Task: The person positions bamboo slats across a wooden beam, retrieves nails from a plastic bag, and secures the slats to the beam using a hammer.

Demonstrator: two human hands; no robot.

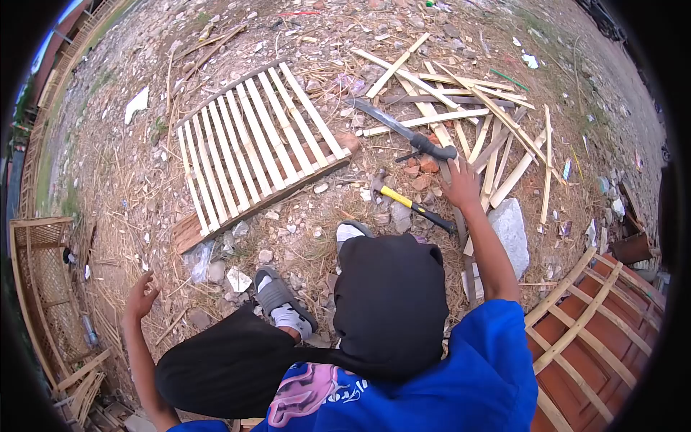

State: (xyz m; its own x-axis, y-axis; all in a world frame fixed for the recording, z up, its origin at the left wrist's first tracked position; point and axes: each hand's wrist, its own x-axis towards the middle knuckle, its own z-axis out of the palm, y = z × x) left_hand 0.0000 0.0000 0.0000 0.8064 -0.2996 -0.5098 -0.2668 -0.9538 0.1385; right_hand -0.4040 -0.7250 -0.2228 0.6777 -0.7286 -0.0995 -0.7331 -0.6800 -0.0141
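Note:
My right hand [461, 185] reaches forward with its fingers stretched out. Its fingertips are just below the dark handle of a machete [392, 124], by the end of a grey wooden strip [461, 223]; whether they touch either is unclear. The machete lies across loose bamboo strips [497, 108]. A claw hammer [407, 201] with a yellow and black handle rests on the ground left of that hand. Out at the left, my left hand [142, 297] hangs in the air, empty, with fingers loosely bent and apart. Ahead lies a slatted bamboo panel [252, 137], its near edge on a timber beam [188, 234].
A large grey stone [509, 234] sits beside my right forearm. At the lower right, a bamboo lattice [576, 324] lies over a reddish-brown panel [597, 367]. A wooden frame with woven mesh [54, 288] stands at the left. Rubble and litter cover the ground.

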